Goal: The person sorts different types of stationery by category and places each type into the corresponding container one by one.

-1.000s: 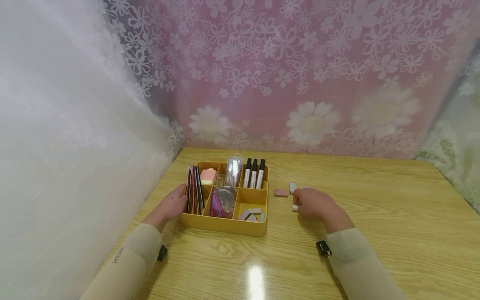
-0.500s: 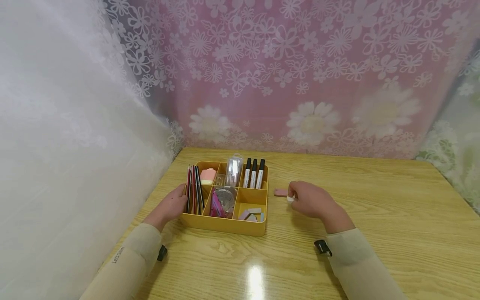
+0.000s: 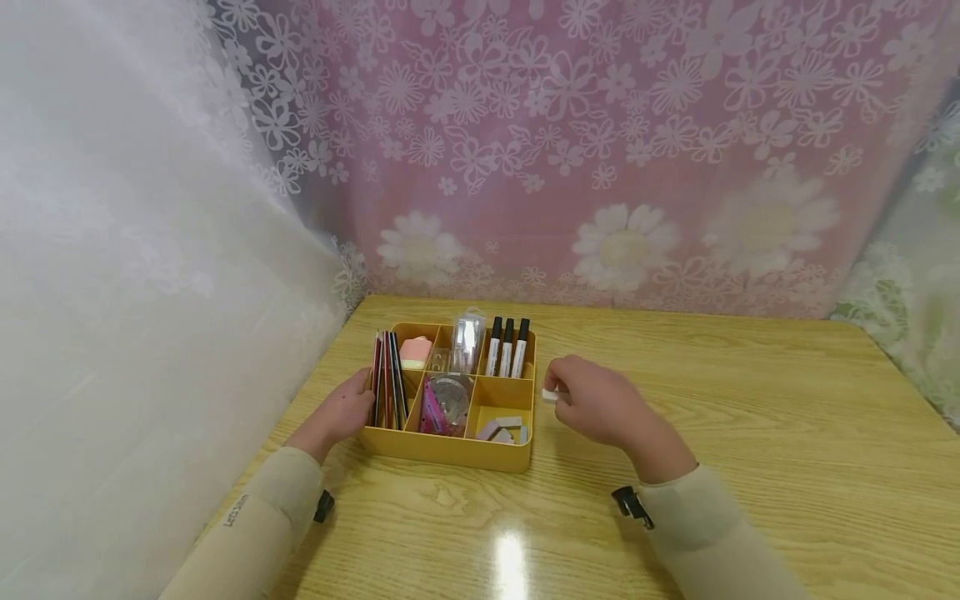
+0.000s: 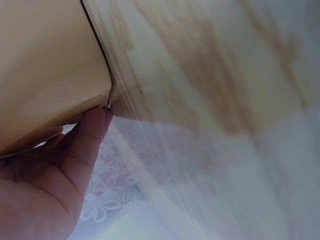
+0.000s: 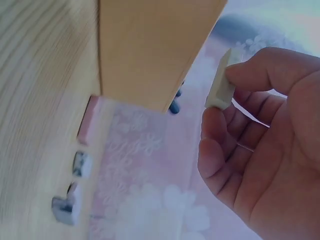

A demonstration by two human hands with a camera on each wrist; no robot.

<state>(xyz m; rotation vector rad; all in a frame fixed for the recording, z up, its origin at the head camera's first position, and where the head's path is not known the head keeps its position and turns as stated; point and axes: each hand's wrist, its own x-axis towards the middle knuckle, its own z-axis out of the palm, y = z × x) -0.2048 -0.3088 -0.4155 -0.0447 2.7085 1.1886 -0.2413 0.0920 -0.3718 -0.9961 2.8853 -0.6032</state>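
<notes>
My right hand point(image 3: 603, 404) pinches a small white eraser point(image 3: 551, 396) between thumb and fingers, held just off the right wall of a yellow divided organizer tray point(image 3: 450, 450). In the right wrist view the eraser point(image 5: 220, 92) is raised off the table. My left hand point(image 3: 345, 408) grips the tray's left wall, beside the upright pencils point(image 3: 388, 379). Several small erasers point(image 3: 504, 429) lie in the front right compartment. On the table, a pink eraser point(image 5: 89, 120) and a few other small blocks point(image 5: 81, 164) show in the right wrist view; my right hand hides them in the head view.
The tray's other compartments hold black-capped markers point(image 3: 507, 348), a clear case point(image 3: 468, 342), a pink-and-cream item point(image 3: 416, 352), and a clear round item point(image 3: 450, 396) with a pink one point(image 3: 432, 410). A flowered curtain point(image 3: 525, 167) hangs behind the wooden table point(image 3: 750, 417).
My right hand has picked up the white eraser from the table and carried it left, up to the tray's right side. My left hand has stayed on the tray.
</notes>
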